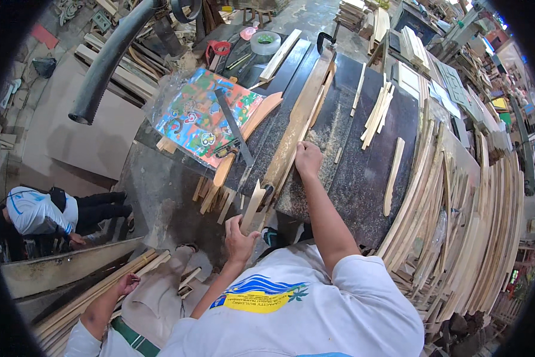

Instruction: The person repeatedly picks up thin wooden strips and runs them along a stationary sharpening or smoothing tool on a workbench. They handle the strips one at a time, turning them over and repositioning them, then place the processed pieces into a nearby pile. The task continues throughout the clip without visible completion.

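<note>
A long wooden board (292, 131) lies lengthwise on a dark worktable (362, 202), with a black clamp (325, 43) at its far end. A thin wooden strip (284, 182) runs along its right side. My right hand (308, 159) is closed at the strip about midway along, knuckles up. At the near end, a short pale piece of wood (252, 207) stands out past the table edge. My left hand (240, 241) grips its lower end between thumb and fingers. Sawdust (333, 134) is scattered to the right of the board.
Loose wooden strips (377, 116) and a shaped piece (393, 177) lie on the table's right side. On its left are a colourful sheet (205, 113), a metal square (233, 125) and a tape roll (265, 43). Long slats (482, 238) are stacked at right. Two people (44, 209) are at left.
</note>
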`<state>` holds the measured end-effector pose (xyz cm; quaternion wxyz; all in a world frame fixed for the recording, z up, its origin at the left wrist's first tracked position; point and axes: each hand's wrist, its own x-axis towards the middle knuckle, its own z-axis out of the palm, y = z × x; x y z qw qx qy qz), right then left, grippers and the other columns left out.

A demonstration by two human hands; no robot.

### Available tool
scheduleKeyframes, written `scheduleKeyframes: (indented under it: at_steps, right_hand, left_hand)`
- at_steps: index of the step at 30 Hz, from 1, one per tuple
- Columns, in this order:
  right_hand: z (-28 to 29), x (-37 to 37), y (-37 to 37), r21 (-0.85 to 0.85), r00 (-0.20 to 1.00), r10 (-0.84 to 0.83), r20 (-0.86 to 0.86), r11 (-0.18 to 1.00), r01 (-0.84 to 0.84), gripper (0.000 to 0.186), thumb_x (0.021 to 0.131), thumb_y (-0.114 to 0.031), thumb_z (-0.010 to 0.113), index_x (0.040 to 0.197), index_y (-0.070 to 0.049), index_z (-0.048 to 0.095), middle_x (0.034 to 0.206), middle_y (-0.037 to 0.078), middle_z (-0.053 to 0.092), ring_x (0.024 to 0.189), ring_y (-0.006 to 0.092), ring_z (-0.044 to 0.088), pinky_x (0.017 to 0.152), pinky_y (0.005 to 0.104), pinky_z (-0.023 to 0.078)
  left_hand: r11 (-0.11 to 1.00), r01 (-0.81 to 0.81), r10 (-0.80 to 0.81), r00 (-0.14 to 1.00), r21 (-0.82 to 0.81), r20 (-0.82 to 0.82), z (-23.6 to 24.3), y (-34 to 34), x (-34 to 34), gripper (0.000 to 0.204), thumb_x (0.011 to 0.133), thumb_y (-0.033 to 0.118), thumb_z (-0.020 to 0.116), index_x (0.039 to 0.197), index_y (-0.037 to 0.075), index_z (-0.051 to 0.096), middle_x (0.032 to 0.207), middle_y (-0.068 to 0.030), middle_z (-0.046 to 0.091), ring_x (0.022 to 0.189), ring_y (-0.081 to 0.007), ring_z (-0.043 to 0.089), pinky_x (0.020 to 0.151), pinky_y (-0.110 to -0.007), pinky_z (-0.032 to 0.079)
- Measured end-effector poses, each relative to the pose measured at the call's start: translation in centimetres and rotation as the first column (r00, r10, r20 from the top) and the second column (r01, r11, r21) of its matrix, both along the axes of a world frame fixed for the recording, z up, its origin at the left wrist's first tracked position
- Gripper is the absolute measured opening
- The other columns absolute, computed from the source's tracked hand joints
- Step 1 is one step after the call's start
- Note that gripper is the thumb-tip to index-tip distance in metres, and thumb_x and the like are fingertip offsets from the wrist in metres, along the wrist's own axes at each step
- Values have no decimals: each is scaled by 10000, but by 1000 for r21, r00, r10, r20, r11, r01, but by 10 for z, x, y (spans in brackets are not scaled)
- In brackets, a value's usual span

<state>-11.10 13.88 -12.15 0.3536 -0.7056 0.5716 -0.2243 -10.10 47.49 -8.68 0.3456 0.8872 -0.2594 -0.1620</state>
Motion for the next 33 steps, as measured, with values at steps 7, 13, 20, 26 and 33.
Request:
scheduleKeyframes:
  at_steps: [7, 13, 20, 26, 33]
  right_hand:
    - [3, 8, -29, 17, 1000, 2, -21, 1000, -2, 285, 981, -304, 659, 1058, -70, 804, 1085, 212, 754, 1037, 405, 712, 930, 484, 541]
    - [-3, 16, -55, -35, 997, -64, 38, 997, 65, 289, 981, -287, 639, 1058, -56, 795, 1047, 211, 759, 1010, 414, 714, 931, 497, 541]
    - [0, 0, -3, 3, 1000, 24, -19, 1000, -24, 287, 954, -314, 666, 1055, -85, 808, 1046, 200, 766, 992, 412, 724, 930, 500, 545]
    - [2, 2, -7, 1, 998, -54, 20, 999, 54, 273, 950, -314, 676, 1054, -104, 817, 1051, 203, 766, 994, 409, 726, 921, 493, 548]
    - [-5, 8, -30, 17, 999, -27, 38, 999, 26, 257, 941, -298, 682, 1043, -104, 817, 1052, 209, 760, 993, 412, 722, 900, 500, 544]
  left_hand:
    - [997, 31, -25, 996, -67, 86, -3, -28, 7, 848, 663, 176, 972, 1374, 70, 522, 1384, -161, 536, 1256, -404, 582, 1019, -487, 516]
    - [998, -10, 18, 989, -58, 144, -7, -60, 8, 885, 665, 193, 973, 1400, 81, 493, 1427, -161, 526, 1303, -411, 563, 1051, -499, 512]
    - [1000, -4, 2, 990, 13, 141, -7, -63, 9, 850, 712, 258, 943, 1415, 87, 496, 1503, -174, 482, 1328, -423, 551, 1034, -520, 524]
    - [993, 111, -114, 940, 28, 321, 5, -78, 14, 797, 707, 241, 946, 1376, 92, 541, 1510, -165, 478, 1261, -417, 602, 960, -522, 557]
    - [980, 164, -191, 923, 109, 333, 12, -90, 21, 756, 707, 250, 943, 1343, 97, 563, 1470, -159, 499, 1178, -434, 642, 906, -518, 578]
